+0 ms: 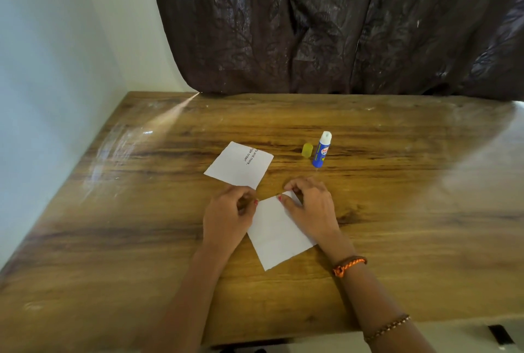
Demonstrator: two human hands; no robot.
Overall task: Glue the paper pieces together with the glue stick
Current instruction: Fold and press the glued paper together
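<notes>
Head view: wooden tabletop [397, 225], glossy, with glare streaks at the far left and right. Dark patterned curtain [340, 26] hangs behind the far edge; pale wall [56, 55] to the left.

Near paper [279, 236]: blank white piece, lying flat and turned at an angle, in front of the person at the middle of the tabletop. Both hands are at its far end.

Left hand [226, 213]: fingers curled, tips at the paper's far left edge. The grip looks pinched on that edge, but the contact itself is hidden by the knuckles.

Right hand [310, 205]: fingers curled, pinching the far right corner, which is lifted slightly off the surface; the heel of the hand rests over the paper's right edge. Red polish is visible on the nails of both hands.

Far paper [239, 164]: second white piece with a few lines of printed text near its right side, flat, just beyond the left hand. Its near corner is close to the left-hand fingers; cannot tell if they touch.

Glue stick [321, 150]: blue and white, standing upright, uncapped, white tip exposed, beyond the right hand and apart from it. Yellow cap [307, 150] stands just left of the stick, not touching.

Right arm: orange braided band [349, 265] at the wrist, beaded bracelet [387, 327] further up the forearm.
</notes>
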